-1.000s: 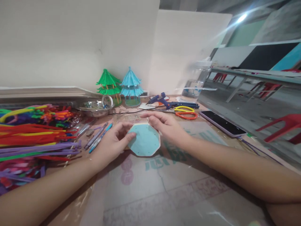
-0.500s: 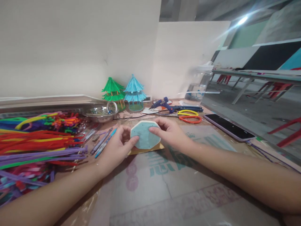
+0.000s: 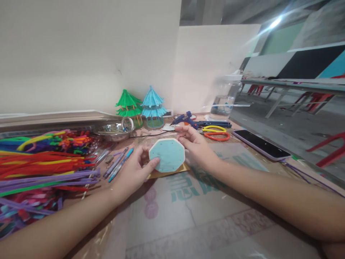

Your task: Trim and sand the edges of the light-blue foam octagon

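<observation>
A pale blue octagonal piece point(image 3: 167, 155) with a whitish rim and small dark dots near its edge is tilted up toward me. My left hand point(image 3: 138, 163) grips its left side, thumb on the blue face and fingers behind. Just off the right edge is my right hand point(image 3: 195, 145), fingers raised and loosely apart, with nothing visible in them. Beneath the piece, a gold-coloured flat board point(image 3: 176, 171) lies on the work surface, partly covered by it.
Bundles of pipe cleaners point(image 3: 40, 158) fill the left, beside pens point(image 3: 118, 165) and a metal bowl point(image 3: 113, 133). Behind stand green point(image 3: 127, 104) and blue point(image 3: 153, 104) pagoda-like models. A glue gun point(image 3: 187, 119), scissors point(image 3: 215, 135), water bottle point(image 3: 226, 97) and phone point(image 3: 261, 144) are right.
My right hand has let go of the octagonal piece and its fingers have lifted from the right edge. The left hand keeps its hold.
</observation>
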